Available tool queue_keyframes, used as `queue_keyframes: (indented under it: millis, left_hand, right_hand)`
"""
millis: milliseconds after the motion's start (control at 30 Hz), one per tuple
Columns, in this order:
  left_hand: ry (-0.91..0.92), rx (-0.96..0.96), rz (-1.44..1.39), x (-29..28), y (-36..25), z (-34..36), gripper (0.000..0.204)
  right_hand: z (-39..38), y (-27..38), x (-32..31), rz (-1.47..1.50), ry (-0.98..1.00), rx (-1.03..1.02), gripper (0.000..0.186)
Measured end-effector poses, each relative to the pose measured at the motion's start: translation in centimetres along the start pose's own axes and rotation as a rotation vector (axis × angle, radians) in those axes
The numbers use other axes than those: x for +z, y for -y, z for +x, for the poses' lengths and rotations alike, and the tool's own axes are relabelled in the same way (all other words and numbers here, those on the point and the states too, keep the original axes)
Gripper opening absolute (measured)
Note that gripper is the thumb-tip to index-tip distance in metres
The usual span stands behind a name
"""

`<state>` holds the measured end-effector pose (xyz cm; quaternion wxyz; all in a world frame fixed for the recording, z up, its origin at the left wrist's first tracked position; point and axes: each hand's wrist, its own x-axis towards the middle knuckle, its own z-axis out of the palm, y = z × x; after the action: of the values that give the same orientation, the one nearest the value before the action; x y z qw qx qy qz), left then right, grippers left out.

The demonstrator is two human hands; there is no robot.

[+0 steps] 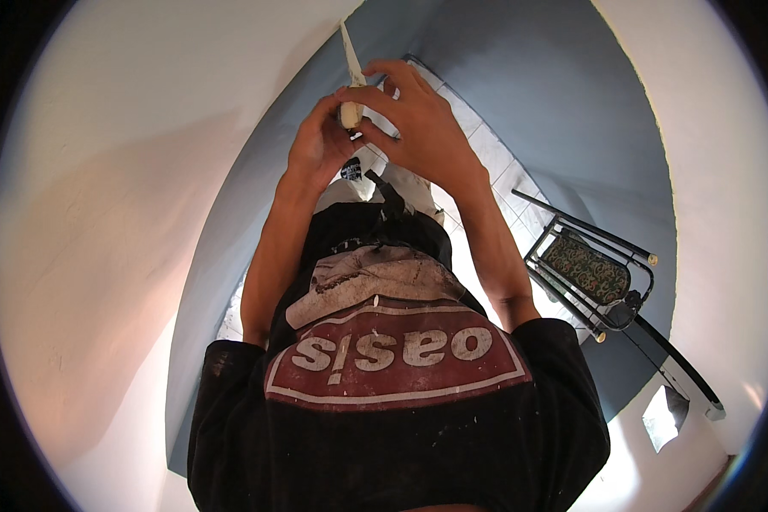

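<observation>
In front of my chest, both hands are raised around a cream roll of what looks like masking tape (pixel 351 114). A pale, narrow strip of tape (pixel 352 55) stretches up from it toward the line where the wall's blue and white paint meet. My left hand (pixel 314 147) grips the roll from the left, its fingers partly hidden behind it. From the right, my right hand (pixel 427 128) reaches around it with bent fingers, the thumb below and the index finger near the strip's base.
Blue lower walls (pixel 520 77) meet in a corner ahead, with white wall (pixel 119 171) above the blue at left. On the right, a black metal chair (pixel 584 264) with a patterned cushion stands by the wall on pale floor tiles (pixel 508 175). A bright, boxy object (pixel 664 418) lies beyond it.
</observation>
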<state>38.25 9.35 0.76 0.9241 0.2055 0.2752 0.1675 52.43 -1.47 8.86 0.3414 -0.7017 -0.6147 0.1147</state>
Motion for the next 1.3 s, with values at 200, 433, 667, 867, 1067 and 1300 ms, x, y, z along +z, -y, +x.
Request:
queue_keyframes:
  millis: [200,433,667,867,1067,1300]
  left_hand:
    - [0.006,-0.063,-0.069,0.6,-0.2,0.5,0.048]
    - [0.087,0.084,-0.009,0.5,0.6,1.0,0.064]
    - [0.122,0.225,0.042,0.9,0.0,2.5,0.044]
    - [0.045,0.224,-0.083,0.3,0.8,3.7,0.035]
    - [0.075,0.158,-0.123,0.1,0.2,4.3,0.038]
    - [0.110,0.106,-0.145,0.4,-1.2,4.2,0.039]
  right_hand:
    - [1.4,-1.3,0.1,-0.079,-0.028,-0.134,0.024]
    - [3.7,-3.0,-0.5,-0.047,-0.001,-0.068,0.018]
    - [6.6,-3.4,-0.7,-0.032,0.113,0.024,0.022]
    - [7.2,-3.3,0.2,-0.097,-0.011,0.048,0.031]
    - [5.8,-4.9,2.2,0.402,-0.197,0.362,0.027]
    - [6.2,-7.2,5.0,1.049,-0.089,0.597,0.034]
